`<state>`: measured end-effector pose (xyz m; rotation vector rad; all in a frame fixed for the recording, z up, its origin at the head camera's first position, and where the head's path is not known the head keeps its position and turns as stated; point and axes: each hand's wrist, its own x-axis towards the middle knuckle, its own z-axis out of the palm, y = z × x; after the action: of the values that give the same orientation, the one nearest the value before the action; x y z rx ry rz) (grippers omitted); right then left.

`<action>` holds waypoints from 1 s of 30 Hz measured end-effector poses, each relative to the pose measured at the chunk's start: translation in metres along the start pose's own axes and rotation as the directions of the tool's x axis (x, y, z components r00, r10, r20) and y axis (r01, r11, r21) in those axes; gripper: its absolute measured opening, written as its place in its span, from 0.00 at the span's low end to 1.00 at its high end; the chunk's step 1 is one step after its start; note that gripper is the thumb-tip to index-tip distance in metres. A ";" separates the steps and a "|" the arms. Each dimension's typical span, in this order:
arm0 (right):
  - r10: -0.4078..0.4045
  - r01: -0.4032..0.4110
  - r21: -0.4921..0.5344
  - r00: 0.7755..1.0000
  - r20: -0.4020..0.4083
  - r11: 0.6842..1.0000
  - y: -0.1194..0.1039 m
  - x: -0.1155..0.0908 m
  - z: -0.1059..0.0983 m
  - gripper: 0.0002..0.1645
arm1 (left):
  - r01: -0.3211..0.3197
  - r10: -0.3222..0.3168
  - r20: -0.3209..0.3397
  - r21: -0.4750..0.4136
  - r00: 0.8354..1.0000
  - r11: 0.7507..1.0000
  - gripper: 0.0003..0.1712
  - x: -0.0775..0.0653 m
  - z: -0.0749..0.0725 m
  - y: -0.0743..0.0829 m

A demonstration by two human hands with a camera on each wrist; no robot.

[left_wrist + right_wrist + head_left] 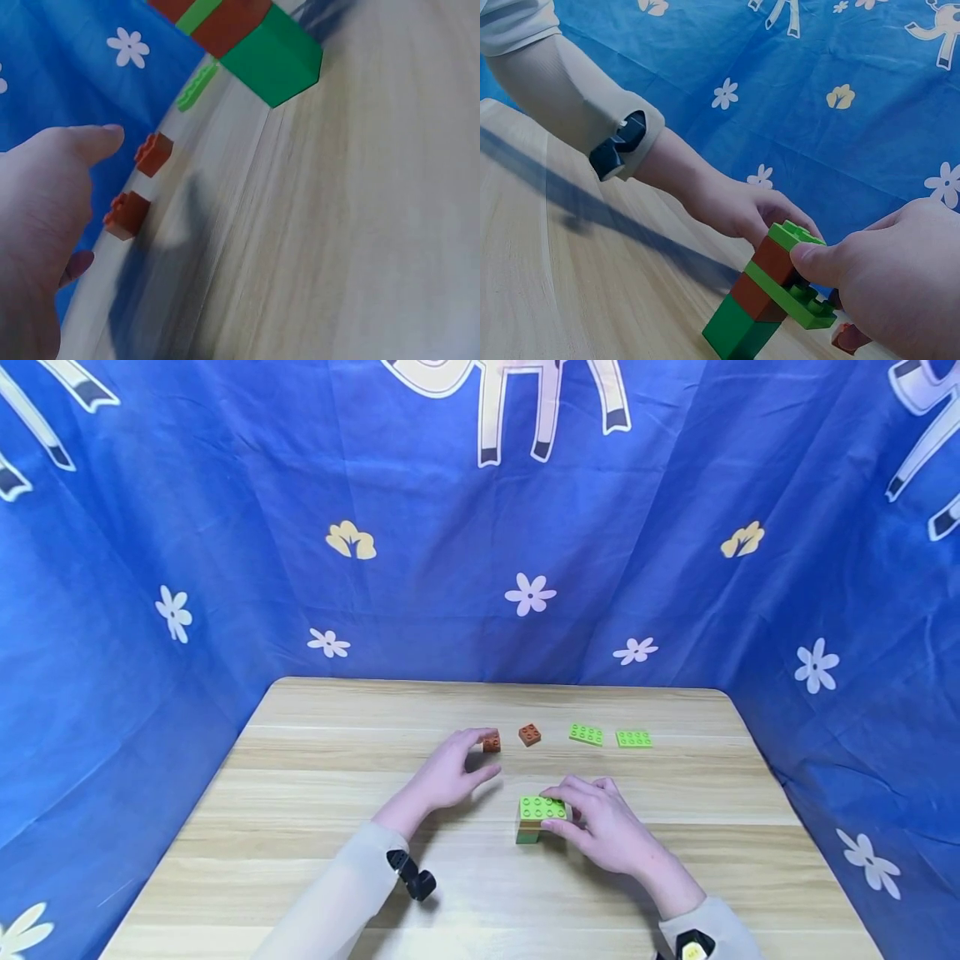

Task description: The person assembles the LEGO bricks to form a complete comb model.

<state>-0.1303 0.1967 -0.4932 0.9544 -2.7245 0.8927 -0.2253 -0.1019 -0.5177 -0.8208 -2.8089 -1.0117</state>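
A stack of toy building bricks (529, 828) stands on the table in front of me. In the right wrist view its dark green brick (740, 328) is at the bottom, with brown bricks and lime green plates alternating above. My right hand (609, 828) grips the stack near the top, its thumb against the upper lime plate (789, 235). My left hand (447, 770) reaches out to the left of the stack, thumb and fingers apart, with nothing held. Its fingertips overlap a small brown brick (492, 744) in the head view.
A second brown brick (529, 734) lies to the right of the first. Farther right are two lime green plates, an angled one (586, 734) and a straighter one (633, 739). Blue patterned cloth (450, 568) surrounds the wooden table (360, 710) at the back and sides.
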 end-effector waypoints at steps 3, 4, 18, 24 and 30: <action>0.004 -0.004 0.000 1.000 0.003 1.000 0.000 0.000 0.000 0.26 | 0.010 -0.010 0.013 0.012 1.000 1.000 0.39 0.006 0.001 -0.006; 0.005 -0.005 0.000 1.000 0.002 1.000 0.000 0.000 0.000 0.26 | 0.015 -0.015 0.019 0.012 1.000 1.000 0.39 0.008 0.002 -0.007; 0.014 -0.014 0.004 1.000 0.003 1.000 0.001 0.000 -0.001 0.26 | 0.052 -0.054 0.050 0.039 0.997 0.998 0.40 0.036 0.008 -0.022; 0.012 -0.012 0.001 1.000 0.003 1.000 0.001 0.000 -0.001 0.26 | 0.085 -0.087 0.062 0.033 0.994 0.996 0.38 0.046 0.010 -0.024; 0.005 -0.005 0.006 1.000 0.003 1.000 0.000 0.000 -0.001 0.27 | 0.086 -0.092 0.074 0.079 0.993 0.993 0.35 0.049 0.013 -0.026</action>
<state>-0.1307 0.1974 -0.4922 0.9509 -2.7299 0.9014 -0.2784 -0.0882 -0.5321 -0.7480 -2.9532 -0.8964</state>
